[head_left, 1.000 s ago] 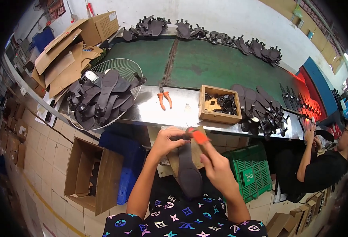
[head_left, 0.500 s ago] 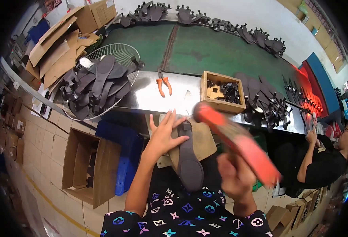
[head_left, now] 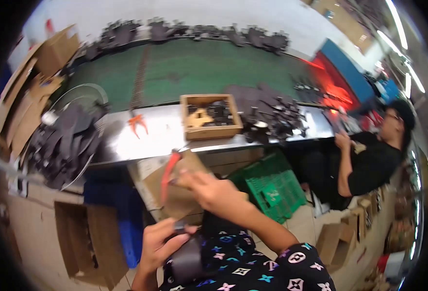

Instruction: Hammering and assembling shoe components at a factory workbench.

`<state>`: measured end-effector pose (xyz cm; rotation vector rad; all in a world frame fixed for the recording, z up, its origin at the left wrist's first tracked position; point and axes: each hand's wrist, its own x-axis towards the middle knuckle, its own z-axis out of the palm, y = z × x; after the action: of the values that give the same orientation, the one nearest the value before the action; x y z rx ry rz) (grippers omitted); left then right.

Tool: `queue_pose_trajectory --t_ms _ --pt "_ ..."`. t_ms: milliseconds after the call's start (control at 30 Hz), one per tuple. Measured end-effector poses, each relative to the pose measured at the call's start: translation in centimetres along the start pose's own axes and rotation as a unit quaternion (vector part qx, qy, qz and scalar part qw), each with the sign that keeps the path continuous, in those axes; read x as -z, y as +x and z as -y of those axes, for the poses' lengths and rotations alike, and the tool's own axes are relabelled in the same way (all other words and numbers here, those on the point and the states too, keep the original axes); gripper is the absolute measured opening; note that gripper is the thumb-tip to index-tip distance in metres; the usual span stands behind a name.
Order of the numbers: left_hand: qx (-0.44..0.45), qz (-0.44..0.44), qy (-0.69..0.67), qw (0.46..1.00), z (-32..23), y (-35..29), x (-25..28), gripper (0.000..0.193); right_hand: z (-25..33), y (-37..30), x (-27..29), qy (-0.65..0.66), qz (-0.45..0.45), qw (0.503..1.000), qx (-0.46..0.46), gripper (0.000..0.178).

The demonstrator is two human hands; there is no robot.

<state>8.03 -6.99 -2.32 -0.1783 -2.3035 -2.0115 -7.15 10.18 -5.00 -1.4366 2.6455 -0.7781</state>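
My left hand (head_left: 161,245) is closed around a dark grey sandal sole (head_left: 187,259), held low in front of my patterned shirt; its far end has a small dark strap part by my fingers. My right hand (head_left: 213,194) reaches across to the left, over a tan work board (head_left: 187,199) at the bench's near edge. Its fingertips are closed on the red handle of a hammer (head_left: 167,179), which lies lengthwise over the board. Motion blurs both hands a little. Beyond the board, a wooden box (head_left: 211,132) holds small black parts.
Orange-handled pliers (head_left: 138,125) lie on the metal bench, beside a wire basket (head_left: 102,92) heaped with dark sandals. More sandals (head_left: 272,114) are right of the box. A green crate (head_left: 274,186) and a cardboard box (head_left: 73,237) stand below. A co-worker (head_left: 374,155) sits at the right.
The sole has come off the board toward my body in my left hand. My right hand has brought the hammer left, down to the board. The whole view has swung to the right.
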Motion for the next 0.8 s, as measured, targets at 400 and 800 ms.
queue_pose_trajectory --t_ms 400,800 --pt "0.127 0.152 -0.283 0.939 -1.1 0.5 -1.6 0.029 0.8 -1.7 3.8 0.577 0.163 0.796 0.085 0.038" --pt "0.069 0.160 -0.234 0.957 -2.3 -1.7 -2.6 0.032 4.1 -3.9 2.5 0.671 0.093 0.735 0.036 0.046"
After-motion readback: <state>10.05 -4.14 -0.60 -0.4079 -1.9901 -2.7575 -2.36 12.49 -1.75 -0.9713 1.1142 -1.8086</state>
